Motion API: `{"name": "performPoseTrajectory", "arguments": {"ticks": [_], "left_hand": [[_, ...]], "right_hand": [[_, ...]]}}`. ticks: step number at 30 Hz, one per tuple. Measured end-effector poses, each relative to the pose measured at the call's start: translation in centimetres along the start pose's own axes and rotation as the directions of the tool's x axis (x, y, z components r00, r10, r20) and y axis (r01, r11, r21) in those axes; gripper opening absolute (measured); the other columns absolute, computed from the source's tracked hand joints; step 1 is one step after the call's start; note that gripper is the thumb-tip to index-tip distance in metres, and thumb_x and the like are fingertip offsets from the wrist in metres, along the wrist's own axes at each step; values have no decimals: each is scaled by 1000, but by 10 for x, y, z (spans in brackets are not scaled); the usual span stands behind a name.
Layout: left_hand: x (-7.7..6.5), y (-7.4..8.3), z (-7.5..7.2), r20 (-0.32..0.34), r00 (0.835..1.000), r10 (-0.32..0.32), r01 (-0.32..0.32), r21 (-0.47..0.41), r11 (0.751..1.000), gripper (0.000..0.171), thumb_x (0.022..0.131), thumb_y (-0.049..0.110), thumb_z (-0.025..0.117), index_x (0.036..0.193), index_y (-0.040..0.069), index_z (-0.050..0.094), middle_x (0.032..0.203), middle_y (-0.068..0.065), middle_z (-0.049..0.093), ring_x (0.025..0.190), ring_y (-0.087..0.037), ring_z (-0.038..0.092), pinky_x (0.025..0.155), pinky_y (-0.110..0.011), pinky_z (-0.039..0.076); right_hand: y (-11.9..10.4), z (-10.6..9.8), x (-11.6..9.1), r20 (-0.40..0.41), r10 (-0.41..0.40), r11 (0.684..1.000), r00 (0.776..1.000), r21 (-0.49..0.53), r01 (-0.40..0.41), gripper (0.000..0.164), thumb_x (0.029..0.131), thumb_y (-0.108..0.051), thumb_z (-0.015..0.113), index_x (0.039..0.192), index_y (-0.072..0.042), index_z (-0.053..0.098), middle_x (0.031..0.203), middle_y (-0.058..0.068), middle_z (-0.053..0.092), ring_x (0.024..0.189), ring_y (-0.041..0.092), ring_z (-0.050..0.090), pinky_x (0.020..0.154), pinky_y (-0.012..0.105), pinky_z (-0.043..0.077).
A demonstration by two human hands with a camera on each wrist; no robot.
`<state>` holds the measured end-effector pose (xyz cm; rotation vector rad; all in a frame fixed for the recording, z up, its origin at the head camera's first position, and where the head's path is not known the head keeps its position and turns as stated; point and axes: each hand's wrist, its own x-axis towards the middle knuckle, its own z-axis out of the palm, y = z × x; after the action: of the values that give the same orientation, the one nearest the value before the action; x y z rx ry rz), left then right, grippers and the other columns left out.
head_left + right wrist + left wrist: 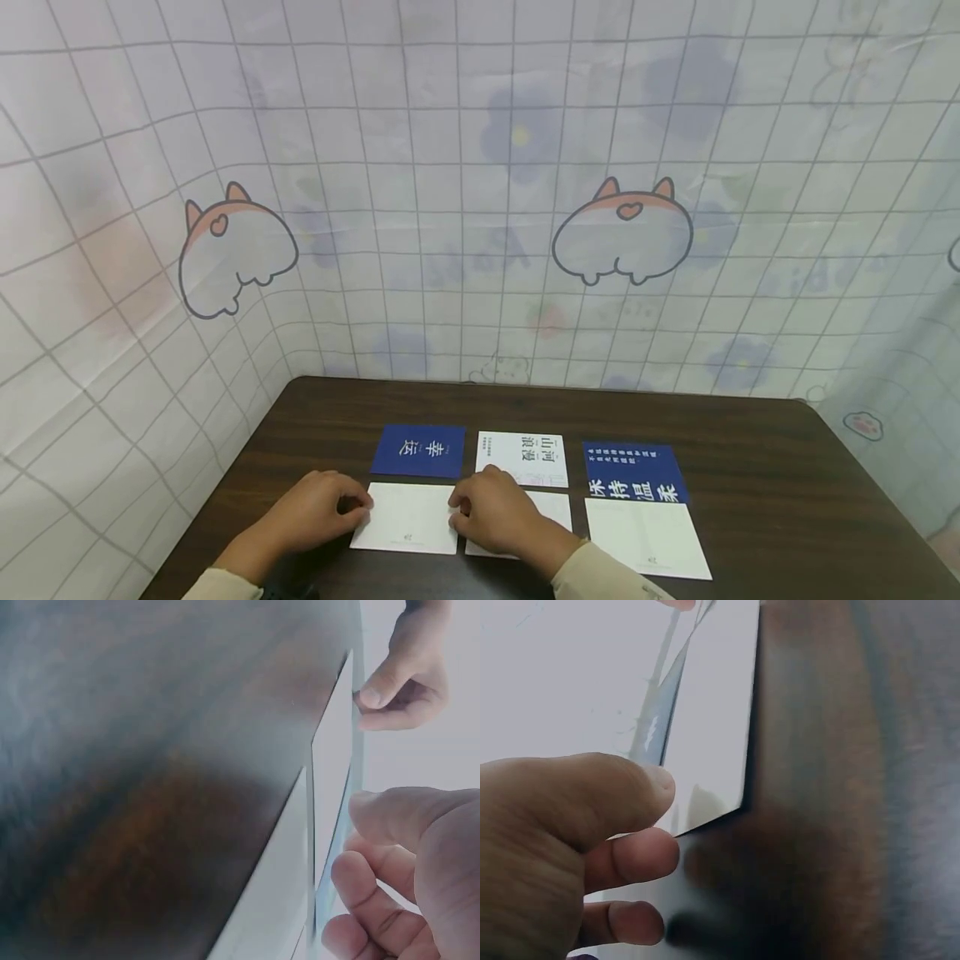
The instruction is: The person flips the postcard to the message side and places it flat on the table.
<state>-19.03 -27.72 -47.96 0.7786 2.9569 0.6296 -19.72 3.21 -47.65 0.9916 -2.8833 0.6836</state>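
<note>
A blank white card (408,518) lies at the front left of two rows of cards, a small mark near its front edge. At its left edge, my left hand (311,510) pinches it between thumb and fingers; in the left wrist view the thumb (649,787) overlaps the card's corner. My right hand (495,512) grips the opposite edge, with the thumb (382,814) and curled fingers at that side in the right wrist view. Under the right hand and wrist, a second white card (553,507) is partly hidden. Just behind the held card is a blue card (417,458) with white characters.
A printed white card (517,462) lies in the middle of the back row. At right, a blank white card (648,540) adjoins a blue lettered card (633,468). The dark wooden table (772,500) meets a grid-patterned curtain (465,200) behind and at the sides.
</note>
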Motion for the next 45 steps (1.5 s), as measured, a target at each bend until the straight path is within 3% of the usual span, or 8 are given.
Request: {"name": "performPoseTrajectory", "arguments": {"ticks": [3,6,16,24,31,37,45], "left_hand": [[4,-4,-1,32,999,-33,35,-93,995,7,92,25,78,98,21,78,85,20,65,76,1,58,68,-31,52],[8,-6,-2,40,998,-49,53,-129,990,10,92,24,77,100,19,77,84,19,65,75,0,58,68,-30,52],[17,-7,-8,15,997,-77,78,-135,988,19,91,23,77,108,13,74,83,15,62,73,-4,55,65,-29,48],[22,-10,-13,35,994,-99,104,-155,982,26,91,24,78,112,10,72,84,12,62,72,-7,54,63,-30,47],[29,-15,-16,5,994,-110,109,-141,984,27,90,20,78,113,7,72,91,8,62,84,-13,58,72,-36,49],[34,-20,-16,8,992,-124,124,-134,983,31,90,20,80,115,7,70,94,5,63,87,-15,58,76,-40,49],[39,-24,-18,20,984,-175,176,-122,977,32,88,21,81,116,9,69,94,4,64,88,-14,58,78,-42,50]], "right_hand": [[2,-1,1,-9,-2,1000,1000,0,2,17,84,-26,80,98,-17,80,74,-15,63,73,5,47,71,27,44],[5,-1,2,-7,4,1000,1000,1,-4,19,84,-27,81,100,-15,80,77,-14,65,75,5,49,74,28,45],[13,-8,7,-23,4,999,1000,-44,-5,26,85,-31,81,103,-12,78,84,-8,68,81,9,54,78,31,45],[18,-7,13,-8,77,996,997,-33,-77,32,87,-37,80,109,-15,76,95,-7,69,92,12,53,88,37,46],[22,-9,19,-19,86,993,996,-83,-87,35,88,-41,78,111,-15,74,102,-3,67,107,20,55,100,43,43],[30,-7,24,-16,106,989,994,-97,-107,45,88,-44,77,120,-12,72,119,4,67,120,26,53,107,46,38],[36,-7,28,-19,104,991,994,-81,-105,49,88,-43,77,123,-9,70,122,8,66,124,30,52,109,48,37]]}}
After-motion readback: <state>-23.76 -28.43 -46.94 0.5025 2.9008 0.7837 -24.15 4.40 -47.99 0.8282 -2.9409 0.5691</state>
